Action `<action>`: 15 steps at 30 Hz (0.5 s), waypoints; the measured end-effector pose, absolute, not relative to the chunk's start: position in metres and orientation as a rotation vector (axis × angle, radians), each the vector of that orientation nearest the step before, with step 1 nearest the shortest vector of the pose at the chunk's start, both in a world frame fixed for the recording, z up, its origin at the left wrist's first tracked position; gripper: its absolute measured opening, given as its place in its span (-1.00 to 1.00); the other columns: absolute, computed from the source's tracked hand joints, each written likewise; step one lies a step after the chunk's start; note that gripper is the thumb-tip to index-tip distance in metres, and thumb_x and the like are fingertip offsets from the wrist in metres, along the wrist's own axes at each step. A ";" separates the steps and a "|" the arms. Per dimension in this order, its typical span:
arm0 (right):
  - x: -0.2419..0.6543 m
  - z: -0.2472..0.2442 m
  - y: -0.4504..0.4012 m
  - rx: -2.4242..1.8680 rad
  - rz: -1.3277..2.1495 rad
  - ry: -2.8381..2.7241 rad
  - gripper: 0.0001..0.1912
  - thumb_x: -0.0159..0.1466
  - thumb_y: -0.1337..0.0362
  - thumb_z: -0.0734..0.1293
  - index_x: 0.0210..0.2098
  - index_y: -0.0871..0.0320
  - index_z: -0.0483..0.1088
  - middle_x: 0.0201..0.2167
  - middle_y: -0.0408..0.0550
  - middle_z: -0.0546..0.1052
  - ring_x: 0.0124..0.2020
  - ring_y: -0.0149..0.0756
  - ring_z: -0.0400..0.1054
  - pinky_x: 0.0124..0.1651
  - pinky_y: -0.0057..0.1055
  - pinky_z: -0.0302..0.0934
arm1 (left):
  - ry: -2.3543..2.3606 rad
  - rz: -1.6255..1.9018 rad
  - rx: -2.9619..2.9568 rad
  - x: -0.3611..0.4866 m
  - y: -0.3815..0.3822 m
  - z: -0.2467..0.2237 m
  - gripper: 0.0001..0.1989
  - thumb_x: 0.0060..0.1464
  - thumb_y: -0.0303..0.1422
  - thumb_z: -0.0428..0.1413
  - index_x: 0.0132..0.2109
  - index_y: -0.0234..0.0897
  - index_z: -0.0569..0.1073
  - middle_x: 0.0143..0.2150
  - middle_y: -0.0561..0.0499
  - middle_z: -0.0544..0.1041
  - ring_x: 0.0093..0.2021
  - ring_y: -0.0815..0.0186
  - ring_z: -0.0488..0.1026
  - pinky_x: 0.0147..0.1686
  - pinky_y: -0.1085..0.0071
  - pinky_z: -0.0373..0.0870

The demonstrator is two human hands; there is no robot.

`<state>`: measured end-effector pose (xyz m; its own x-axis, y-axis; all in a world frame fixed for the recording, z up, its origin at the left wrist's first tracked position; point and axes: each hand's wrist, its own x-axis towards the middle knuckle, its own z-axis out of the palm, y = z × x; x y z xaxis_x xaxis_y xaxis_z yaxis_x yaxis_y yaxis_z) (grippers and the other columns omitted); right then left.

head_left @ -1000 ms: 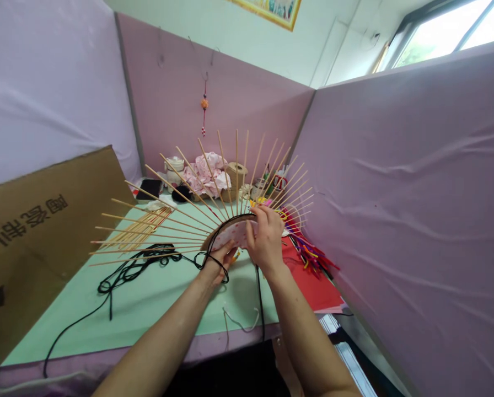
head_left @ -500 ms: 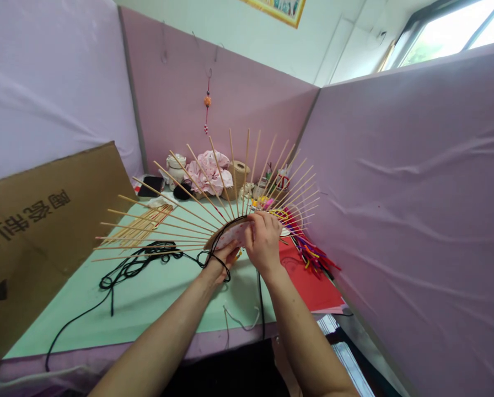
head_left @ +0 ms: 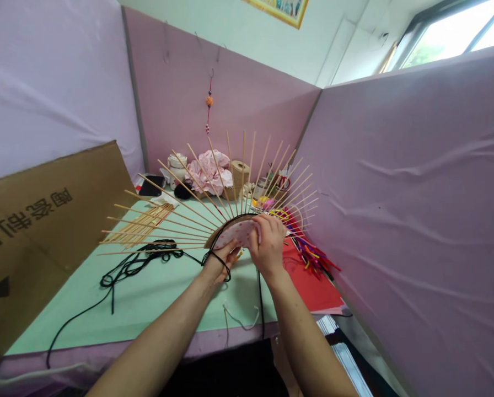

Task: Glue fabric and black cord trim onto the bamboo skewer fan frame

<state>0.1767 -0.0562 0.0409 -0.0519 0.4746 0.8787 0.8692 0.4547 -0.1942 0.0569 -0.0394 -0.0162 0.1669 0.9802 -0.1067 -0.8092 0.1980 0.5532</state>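
A half-round piece (head_left: 239, 234) covered in white cloth with pink spots is held up over the table. Thin wooden sticks (head_left: 198, 187) fan out from its curved edge. My left hand (head_left: 219, 264) grips its lower left side, with a loop of black cord (head_left: 229, 271) over the wrist. On the upper right edge, my right hand (head_left: 268, 238) pinches the rim where black cord runs along the base of the sticks. The right fingertips are partly hidden. The cord trails left to a loose tangle (head_left: 158, 251) on the table.
Loose sticks (head_left: 148, 223) lie at the left, beside a brown cardboard sheet (head_left: 57, 231). Pink cloth (head_left: 211, 173) and a twine roll (head_left: 240, 171) stand at the back. Red paper (head_left: 309, 281) and coloured pipe cleaners (head_left: 311, 253) lie right. A short white cord (head_left: 242, 322) is near the front edge.
My right hand has shifted slightly right along the rim, uncovering more of the spotted cloth. The fan of sticks has turned a little. My left hand stays almost in place.
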 end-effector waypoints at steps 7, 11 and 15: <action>0.169 0.041 -0.055 -1.192 -0.492 -1.717 -0.77 0.31 0.35 0.18 -0.09 0.16 0.39 -0.09 0.06 0.47 0.00 -0.14 0.24 0.09 -0.17 0.07 | 0.579 1.289 0.462 0.058 -0.040 -0.021 -0.64 -0.13 -0.49 0.33 -0.11 -0.27 0.56 -0.06 -0.09 0.59 0.13 0.16 0.42 0.15 0.28 0.30; 0.169 0.043 -0.054 -1.256 -0.499 -1.753 -0.76 0.30 0.35 0.19 -0.07 0.16 0.39 -0.07 0.08 0.46 0.02 -0.11 0.22 0.10 -0.13 0.07 | 0.584 1.274 0.492 0.059 -0.041 -0.018 -0.66 -0.11 -0.50 0.31 -0.11 -0.29 0.56 0.00 -0.09 0.57 0.16 0.16 0.39 0.18 0.29 0.26; 0.172 0.050 -0.066 -1.150 -0.502 -1.764 -0.68 0.27 0.39 0.22 0.02 0.13 0.34 0.00 0.09 0.42 0.06 -0.09 0.23 0.13 -0.07 0.11 | 0.588 1.318 0.477 0.059 -0.042 -0.015 -0.66 -0.15 -0.52 0.33 -0.14 -0.28 0.56 -0.06 -0.06 0.59 0.10 0.19 0.44 0.13 0.33 0.30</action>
<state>0.1717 -0.0661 0.0504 -0.1192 0.4833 0.8673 0.8674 0.4758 -0.1460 0.0593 -0.0420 -0.0147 0.1447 0.9812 -0.1281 -0.7510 0.1932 0.6314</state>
